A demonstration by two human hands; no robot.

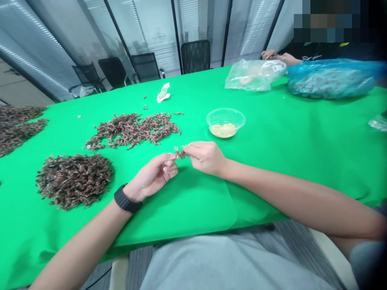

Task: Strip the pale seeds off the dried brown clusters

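Observation:
My left hand [160, 171], with a black band on its wrist, pinches a small, shrivelled, dried brown piece [182, 154] between thumb and forefinger. My right hand [208, 157] has its fingertips closed on the other side of the same piece, so both hands meet just above the table. Tiny pale bits [189, 144] show beside the right fingertips. Beyond my right hand stands a clear plastic bowl [226, 114] with pale yellow granules [223, 130] in its bottom. A loose spread of similar dried brown pieces [133, 131] lies beyond my left hand, and a denser heap [75, 180] sits left of it.
A green cloth [193, 209] covers the table. More brown pieces [18, 125] lie at the far left. A crumpled white tissue [163, 93], a clear bag [255, 75] and a full blue bag [331, 80] are farther back. Another person's hands [279, 57] are behind the bags.

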